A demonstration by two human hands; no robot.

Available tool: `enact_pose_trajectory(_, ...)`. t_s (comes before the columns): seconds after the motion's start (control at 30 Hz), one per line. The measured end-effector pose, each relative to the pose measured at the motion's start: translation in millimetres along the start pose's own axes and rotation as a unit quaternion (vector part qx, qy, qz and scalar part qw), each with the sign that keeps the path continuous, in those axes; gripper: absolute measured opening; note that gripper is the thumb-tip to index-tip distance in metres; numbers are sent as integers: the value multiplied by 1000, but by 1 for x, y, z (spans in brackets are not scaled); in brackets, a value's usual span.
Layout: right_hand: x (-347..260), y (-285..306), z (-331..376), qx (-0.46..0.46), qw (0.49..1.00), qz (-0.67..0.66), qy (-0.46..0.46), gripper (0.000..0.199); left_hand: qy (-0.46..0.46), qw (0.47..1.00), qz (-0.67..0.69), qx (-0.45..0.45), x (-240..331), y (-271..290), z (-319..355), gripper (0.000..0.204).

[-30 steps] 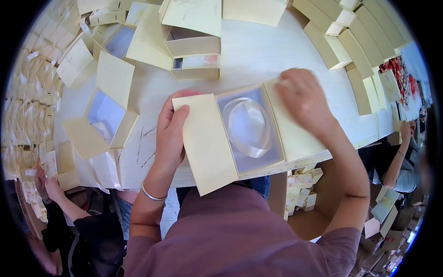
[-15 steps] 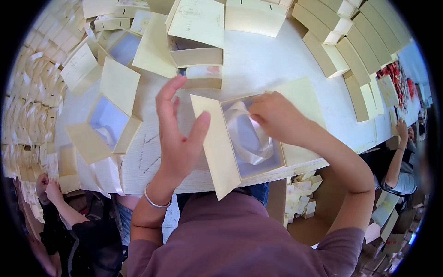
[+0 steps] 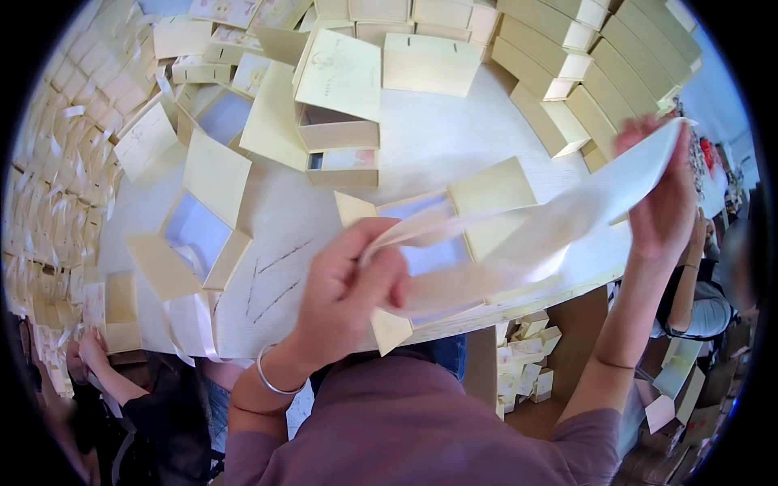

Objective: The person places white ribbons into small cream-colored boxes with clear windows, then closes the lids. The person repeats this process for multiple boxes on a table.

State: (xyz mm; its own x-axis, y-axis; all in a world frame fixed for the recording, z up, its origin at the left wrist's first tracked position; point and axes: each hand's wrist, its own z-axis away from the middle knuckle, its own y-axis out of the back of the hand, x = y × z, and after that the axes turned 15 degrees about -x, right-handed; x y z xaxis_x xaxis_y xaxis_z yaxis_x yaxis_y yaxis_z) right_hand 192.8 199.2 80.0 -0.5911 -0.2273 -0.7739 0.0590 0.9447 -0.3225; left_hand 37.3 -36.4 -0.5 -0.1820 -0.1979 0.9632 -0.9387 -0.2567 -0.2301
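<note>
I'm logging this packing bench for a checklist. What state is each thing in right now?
left hand: closed on one end of the ribbon
right hand: raised, gripping the ribbon's other end
ribbon: stretched between both hands, above the table
open box: flaps spread, lying flat under the ribbon
second open box: flaps open, untouched, at the left
stacked boxes: closed, piled along the far edge
table: covered with boxes

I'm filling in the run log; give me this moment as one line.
left hand: pinching ribbon end | right hand: raised, holding other end | ribbon: stretched over open cream box | box: on table
</note>
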Motion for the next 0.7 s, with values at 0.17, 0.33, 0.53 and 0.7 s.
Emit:
enact_pose_trajectory(0.17,-43,32,32,41,964,-213,153,14,-98,929,287,211,1,3,-1,21)
enact_pose_trajectory(0.33,-105,108,89,84,966,-140,199,16,-161,942,286,73,1,39,17,21)
enact_pose_trajectory(0.53,-208,181,158,191,957,-52,210,32,-169,893,380,-172,-1,60,46,8)
enact_pose_trajectory(0.7,-186,164,125,297,928,119,189,25,-167,918,351,-83,7,69,33,31)
